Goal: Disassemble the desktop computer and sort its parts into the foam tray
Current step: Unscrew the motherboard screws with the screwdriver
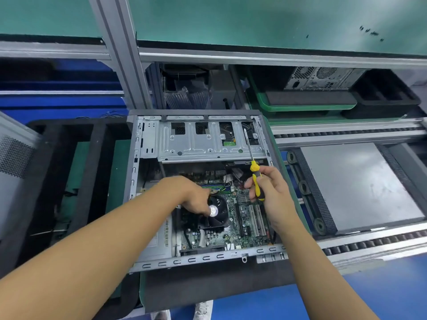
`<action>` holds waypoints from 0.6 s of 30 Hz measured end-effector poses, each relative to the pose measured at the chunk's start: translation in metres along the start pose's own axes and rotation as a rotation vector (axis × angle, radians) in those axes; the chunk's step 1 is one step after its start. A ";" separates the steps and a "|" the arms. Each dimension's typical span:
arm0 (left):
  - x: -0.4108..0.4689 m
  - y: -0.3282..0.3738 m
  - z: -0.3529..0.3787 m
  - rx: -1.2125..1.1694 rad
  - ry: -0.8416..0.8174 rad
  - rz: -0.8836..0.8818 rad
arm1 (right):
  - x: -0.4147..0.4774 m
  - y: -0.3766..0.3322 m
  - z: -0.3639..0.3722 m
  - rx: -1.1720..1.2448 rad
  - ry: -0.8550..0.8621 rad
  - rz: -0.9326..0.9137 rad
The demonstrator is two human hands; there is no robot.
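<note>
right hand [271, 192] grips screwdriver [254, 168]; left hand [194, 195] on fan [220, 219], fingertips hidden, can't tell if grasping.

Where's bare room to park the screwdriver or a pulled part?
Free: the green-floored foam tray compartment along the left wall of the case; the grey plate right of the case; the black foam strip at its near edge. Crowded: over the motherboard, left hand at the fan, right hand holding the screwdriver.

Steel screwdriver [254, 169] wearing a yellow-and-black handle, flat motherboard [233, 229] showing green, boxy sheet-metal computer case [196, 258] showing grey, foam tray [92, 158] showing black.
</note>
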State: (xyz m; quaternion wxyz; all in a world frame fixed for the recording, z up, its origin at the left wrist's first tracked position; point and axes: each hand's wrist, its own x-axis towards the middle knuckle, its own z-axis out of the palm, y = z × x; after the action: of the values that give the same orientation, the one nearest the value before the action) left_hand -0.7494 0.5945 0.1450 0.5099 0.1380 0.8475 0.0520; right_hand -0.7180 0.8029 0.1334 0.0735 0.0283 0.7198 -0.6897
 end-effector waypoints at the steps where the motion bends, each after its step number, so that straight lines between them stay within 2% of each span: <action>1: -0.002 0.008 0.005 0.029 0.011 -0.024 | -0.001 0.001 0.001 0.002 -0.007 0.008; 5: -0.007 0.033 0.028 0.041 0.125 -0.151 | -0.003 0.005 0.002 -0.012 -0.031 0.012; 9: -0.008 0.032 0.039 -0.013 0.278 -0.172 | -0.005 0.003 0.003 -0.030 -0.055 0.011; 15: -0.012 0.023 0.035 -0.303 0.654 -0.164 | -0.005 -0.003 0.009 -0.119 -0.120 0.015; 18: -0.018 0.014 0.027 -0.565 0.768 -0.028 | -0.006 -0.009 0.017 -0.142 -0.161 0.039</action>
State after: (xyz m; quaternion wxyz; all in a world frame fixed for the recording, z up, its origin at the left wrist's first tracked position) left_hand -0.7155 0.6010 0.1512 0.1778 -0.0468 0.9292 0.3207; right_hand -0.7123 0.7861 0.1421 0.1462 -0.0184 0.7580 -0.6354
